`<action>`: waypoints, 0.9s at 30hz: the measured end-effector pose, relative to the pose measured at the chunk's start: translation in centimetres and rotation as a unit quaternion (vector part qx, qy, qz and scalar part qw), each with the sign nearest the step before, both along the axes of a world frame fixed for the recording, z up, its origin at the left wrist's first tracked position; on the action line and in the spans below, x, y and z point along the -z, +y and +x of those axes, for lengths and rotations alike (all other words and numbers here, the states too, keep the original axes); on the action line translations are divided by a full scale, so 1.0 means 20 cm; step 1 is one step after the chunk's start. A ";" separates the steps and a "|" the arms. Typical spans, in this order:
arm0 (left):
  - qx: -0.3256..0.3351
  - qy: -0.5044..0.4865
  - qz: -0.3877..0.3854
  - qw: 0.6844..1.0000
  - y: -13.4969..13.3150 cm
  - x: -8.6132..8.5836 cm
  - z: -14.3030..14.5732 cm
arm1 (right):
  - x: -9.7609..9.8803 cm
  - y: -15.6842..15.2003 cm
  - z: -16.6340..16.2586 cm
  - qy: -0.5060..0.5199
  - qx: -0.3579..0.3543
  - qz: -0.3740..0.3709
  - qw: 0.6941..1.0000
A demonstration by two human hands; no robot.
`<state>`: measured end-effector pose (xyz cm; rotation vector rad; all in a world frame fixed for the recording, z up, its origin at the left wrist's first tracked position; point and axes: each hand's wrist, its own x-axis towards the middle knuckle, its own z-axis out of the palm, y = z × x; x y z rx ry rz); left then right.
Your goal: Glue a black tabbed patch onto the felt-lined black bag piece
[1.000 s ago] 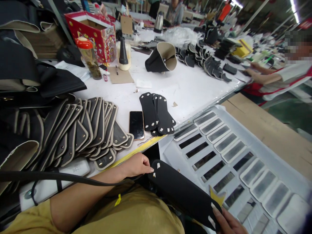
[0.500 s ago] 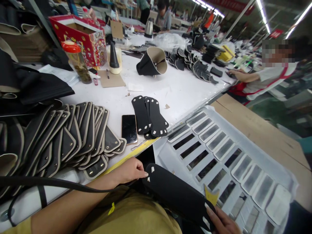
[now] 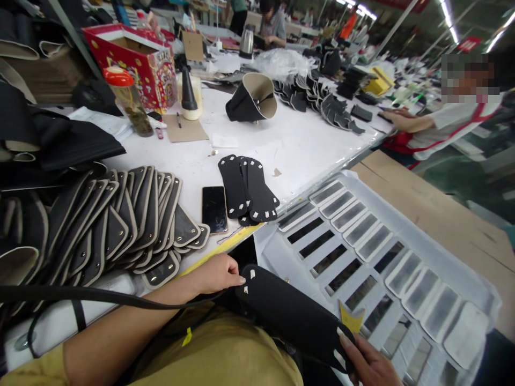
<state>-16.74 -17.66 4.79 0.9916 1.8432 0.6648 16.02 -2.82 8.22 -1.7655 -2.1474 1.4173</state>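
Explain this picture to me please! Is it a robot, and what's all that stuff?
No robot here, just a person's two bare hands. The camera sits on their head, looking forward and down, so you see what's before them. The left hand pinches one end of a long black piece with small white patches; the right hand holds the other end. On the white table lie similar black pieces, a phone, a pale-edged pile and a red box.

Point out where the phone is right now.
In the head view, the phone lies on the white table, left of the picture's centre, between the pale-edged pieces and the stacked black pieces, near the yellow strip.
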 end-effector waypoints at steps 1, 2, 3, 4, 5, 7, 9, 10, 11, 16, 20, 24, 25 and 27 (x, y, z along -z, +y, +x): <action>0.004 0.001 -0.001 1.000 0.00 0.00 0.00 | 0.01 0.00 0.01 -0.003 -0.004 0.003 1.000; 0.007 0.001 -0.002 1.000 0.00 0.00 0.00 | 0.02 0.01 0.02 -0.007 -0.010 0.006 1.000; 0.010 0.000 -0.002 1.000 0.01 0.00 0.00 | 0.03 0.01 0.03 -0.012 -0.017 0.008 1.000; 0.012 -0.001 -0.002 1.000 0.01 0.00 -0.01 | 0.04 0.01 0.04 -0.016 -0.023 0.012 1.000; 0.012 0.000 -0.001 1.000 0.01 0.00 -0.01 | 0.05 0.02 0.05 -0.019 -0.028 0.015 0.999; 0.013 0.003 0.001 1.000 0.01 0.01 -0.01 | 0.07 0.02 0.06 -0.024 -0.033 0.026 0.999; 0.016 0.009 0.004 1.000 0.01 0.02 -0.01 | 0.07 0.02 0.06 -0.027 -0.045 0.033 0.998; 0.020 0.013 0.005 1.000 0.01 0.02 -0.01 | 0.06 0.02 0.06 -0.028 -0.053 0.034 0.998; 0.023 0.019 0.005 1.000 0.01 0.01 -0.01 | 0.06 0.02 0.05 -0.029 -0.060 0.034 0.997; 0.050 0.065 0.012 0.997 0.02 -0.03 -0.02 | 0.02 0.00 0.02 -0.051 -0.060 0.028 0.997; 0.086 0.120 0.080 0.986 0.01 -0.04 -0.01 | 0.03 0.00 0.02 -0.059 -0.041 0.012 0.997; 0.160 0.184 0.187 0.952 0.02 -0.05 0.01 | 0.01 -0.01 0.01 -0.019 -0.046 0.007 0.999; 0.189 0.200 0.209 0.938 0.03 -0.05 0.02 | 0.00 -0.01 0.00 -0.010 -0.046 0.005 0.999; 0.246 0.236 0.239 0.909 0.05 -0.06 0.03 | -0.01 -0.02 0.00 -0.002 -0.035 0.015 0.999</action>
